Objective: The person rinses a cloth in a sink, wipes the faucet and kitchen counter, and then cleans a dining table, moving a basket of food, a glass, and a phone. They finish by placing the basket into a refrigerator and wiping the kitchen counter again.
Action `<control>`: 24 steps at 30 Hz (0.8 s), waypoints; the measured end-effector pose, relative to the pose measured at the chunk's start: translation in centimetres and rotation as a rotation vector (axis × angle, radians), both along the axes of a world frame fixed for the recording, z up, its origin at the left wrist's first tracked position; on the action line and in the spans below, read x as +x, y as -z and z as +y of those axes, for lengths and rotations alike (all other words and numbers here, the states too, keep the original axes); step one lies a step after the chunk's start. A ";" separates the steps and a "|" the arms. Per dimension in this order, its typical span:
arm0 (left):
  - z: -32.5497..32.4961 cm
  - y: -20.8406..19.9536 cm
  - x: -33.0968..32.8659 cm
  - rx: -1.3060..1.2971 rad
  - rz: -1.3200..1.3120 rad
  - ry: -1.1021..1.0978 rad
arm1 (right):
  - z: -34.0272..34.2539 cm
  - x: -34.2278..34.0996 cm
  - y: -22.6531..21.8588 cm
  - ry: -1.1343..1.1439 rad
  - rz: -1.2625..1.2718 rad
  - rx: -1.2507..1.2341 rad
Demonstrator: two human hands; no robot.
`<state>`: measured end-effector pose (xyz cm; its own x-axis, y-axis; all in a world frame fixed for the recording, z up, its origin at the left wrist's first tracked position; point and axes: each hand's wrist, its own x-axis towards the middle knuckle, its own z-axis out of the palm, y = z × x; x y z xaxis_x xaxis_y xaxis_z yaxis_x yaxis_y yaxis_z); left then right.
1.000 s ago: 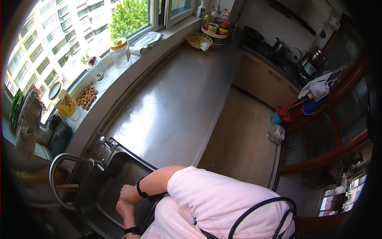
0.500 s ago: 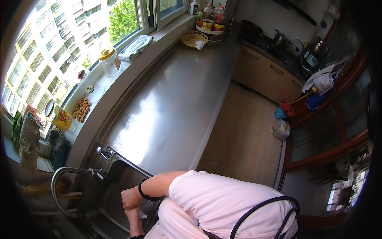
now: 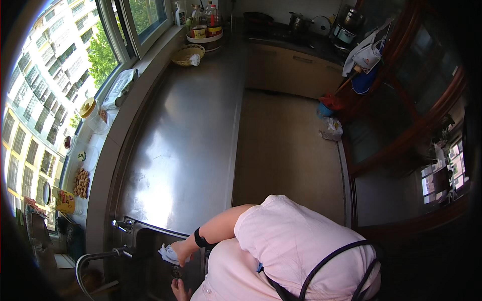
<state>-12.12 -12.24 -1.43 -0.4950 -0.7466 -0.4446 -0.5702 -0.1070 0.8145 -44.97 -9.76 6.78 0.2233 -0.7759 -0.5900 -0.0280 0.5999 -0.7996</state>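
My right hand (image 3: 184,252), with a black band on its wrist, is closed on a crumpled white cloth (image 3: 169,254) over the sink. Part of the cloth sticks out past the fingers on the side toward the faucet. Lower down, my left hand (image 3: 179,290) is partly in view at the bottom edge, its fingers apart and nothing seen in them. The dark metal sink (image 3: 143,271) lies under both hands, and its drain (image 3: 175,272) shows between them. A curved faucet (image 3: 95,255) reaches over the sink's left side.
A long steel counter (image 3: 186,130) runs away from the sink. Along the windowsill stand a lidded jar (image 3: 93,116), a pile of nuts (image 3: 82,183) and a yellow-labelled jar (image 3: 65,200). Farther back are a wicker basket (image 3: 187,54) and a pot (image 3: 299,22).
My hands were together with something white between them; now they are apart. My right hand has the cloth spread out beyond its fingers. The view has turned, moving the counter leftward.
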 end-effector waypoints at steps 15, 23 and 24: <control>10.2 -16.6 -43.2 0.604 0.589 0.142 | 14.0 -17.3 -2.6 0.329 0.284 -0.386; 31.6 -16.4 -60.9 0.610 0.590 0.782 | 45.4 -34.8 -6.8 1.226 -0.209 -0.351; 33.1 -16.4 -62.5 0.609 0.590 0.839 | 49.9 -35.2 -7.4 1.317 -0.224 -0.366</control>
<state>-74.59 20.87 15.00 -0.9747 0.1629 -0.1531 -0.2011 -0.3396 0.9188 -80.19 40.11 14.19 -0.7251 -0.5880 -0.3584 0.5383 -0.1593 -0.8276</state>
